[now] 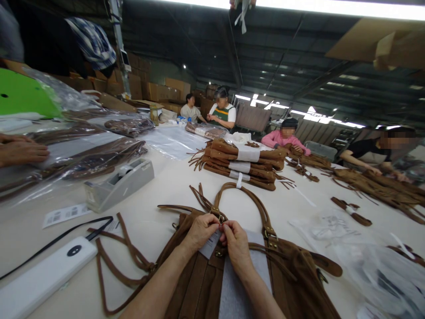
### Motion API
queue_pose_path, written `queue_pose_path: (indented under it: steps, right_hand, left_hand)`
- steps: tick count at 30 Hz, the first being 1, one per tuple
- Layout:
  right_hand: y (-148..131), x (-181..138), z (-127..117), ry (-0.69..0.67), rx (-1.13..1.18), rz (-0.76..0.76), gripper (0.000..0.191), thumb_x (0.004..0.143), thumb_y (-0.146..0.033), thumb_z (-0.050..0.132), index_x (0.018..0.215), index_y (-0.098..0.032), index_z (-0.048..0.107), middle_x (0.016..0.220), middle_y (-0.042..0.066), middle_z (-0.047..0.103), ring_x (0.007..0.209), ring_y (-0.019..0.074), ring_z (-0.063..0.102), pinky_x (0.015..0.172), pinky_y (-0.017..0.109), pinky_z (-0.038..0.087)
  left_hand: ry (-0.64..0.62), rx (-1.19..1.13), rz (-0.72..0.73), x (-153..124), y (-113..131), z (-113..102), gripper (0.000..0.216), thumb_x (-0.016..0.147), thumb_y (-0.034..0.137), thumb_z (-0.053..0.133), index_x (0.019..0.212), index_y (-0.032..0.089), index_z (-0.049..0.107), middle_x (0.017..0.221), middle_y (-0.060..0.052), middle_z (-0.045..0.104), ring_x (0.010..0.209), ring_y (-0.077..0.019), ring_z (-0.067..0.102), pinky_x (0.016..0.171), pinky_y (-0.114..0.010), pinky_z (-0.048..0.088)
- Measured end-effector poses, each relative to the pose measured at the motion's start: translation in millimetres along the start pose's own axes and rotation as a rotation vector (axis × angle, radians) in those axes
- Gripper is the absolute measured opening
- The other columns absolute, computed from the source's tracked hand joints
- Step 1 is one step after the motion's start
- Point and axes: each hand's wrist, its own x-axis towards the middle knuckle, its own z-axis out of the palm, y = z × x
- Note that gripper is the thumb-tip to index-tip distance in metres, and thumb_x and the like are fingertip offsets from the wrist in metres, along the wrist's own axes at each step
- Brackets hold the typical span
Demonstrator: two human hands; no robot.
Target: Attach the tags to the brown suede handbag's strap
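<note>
A brown leather handbag (199, 283) lies on the table in front of me, with long straps, brass buckles and an arched handle (262, 208). Both my hands meet at the base of that handle, fingertips pinched close together. My left hand (201, 230) is closed near a white printed tag (210, 246) that hangs below the fingers. Beside it, my right hand (236, 241) pinches at the same spot; a tiny red bit shows between the hands. What exactly the fingertips hold is too small to make out. A grey paper sheet (247, 266) runs down the bag's front.
A tape dispenser (122, 184), a white power bank (49, 274) with a black cable and a label sheet (66, 215) lie left. Folded brown bags (242, 164) are stacked ahead. Plastic-wrapped bags (83, 150) and another person's hand (23, 149) are far left. Several people work across the table.
</note>
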Motion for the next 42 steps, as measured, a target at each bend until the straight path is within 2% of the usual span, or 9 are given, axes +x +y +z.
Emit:
queue_pose_path:
  steps: [21, 32, 36, 42]
  right_hand:
    - [1.5, 1.0, 0.7, -0.012, -0.086, 0.002, 0.017, 0.074, -0.034, 0.041, 0.069, -0.019, 0.048, 0.046, -0.005, 0.049, 0.041, 0.0113, 0.046, 0.042, 0.023, 0.039]
    - [2.1, 0.7, -5.5, -0.129, -0.194, -0.063, 0.014, 0.074, -0.03, 0.045, 0.067, -0.02, 0.052, 0.045, -0.004, 0.049, 0.043, 0.0118, 0.046, 0.048, 0.024, 0.038]
    - [3.4, 3.9, -5.9, -0.155, -0.17, -0.026, 0.016, 0.073, -0.032, 0.044, 0.065, -0.02, 0.05, 0.042, -0.006, 0.048, 0.038, 0.0106, 0.044, 0.043, 0.022, 0.035]
    - [1.7, 5.4, -0.6, -0.098, -0.168, -0.016, 0.015, 0.072, -0.03, 0.044, 0.061, -0.02, 0.048, 0.04, -0.006, 0.046, 0.037, 0.0089, 0.04, 0.042, 0.021, 0.031]
  left_hand:
    - [-0.05, 0.055, 0.002, -0.5, -1.8, 0.1, 0.015, 0.068, 0.018, 0.046, 0.066, 0.015, 0.06, 0.068, -0.001, 0.058, 0.068, -0.0137, 0.053, 0.065, -0.024, 0.038]
    - [-0.124, 0.093, -0.015, 1.0, -2.2, -3.4, 0.014, 0.064, 0.012, 0.048, 0.063, 0.016, 0.061, 0.064, 0.001, 0.057, 0.066, -0.0126, 0.052, 0.062, -0.022, 0.038]
    - [-0.112, 0.113, -0.04, 1.5, -1.2, -3.8, 0.014, 0.063, 0.011, 0.048, 0.063, 0.016, 0.061, 0.062, 0.002, 0.057, 0.061, -0.0117, 0.051, 0.058, -0.022, 0.037]
    - [-0.067, 0.152, -0.034, 0.7, -1.0, -1.8, 0.014, 0.065, 0.011, 0.047, 0.06, 0.016, 0.059, 0.063, 0.001, 0.056, 0.064, -0.0127, 0.052, 0.062, -0.023, 0.037]
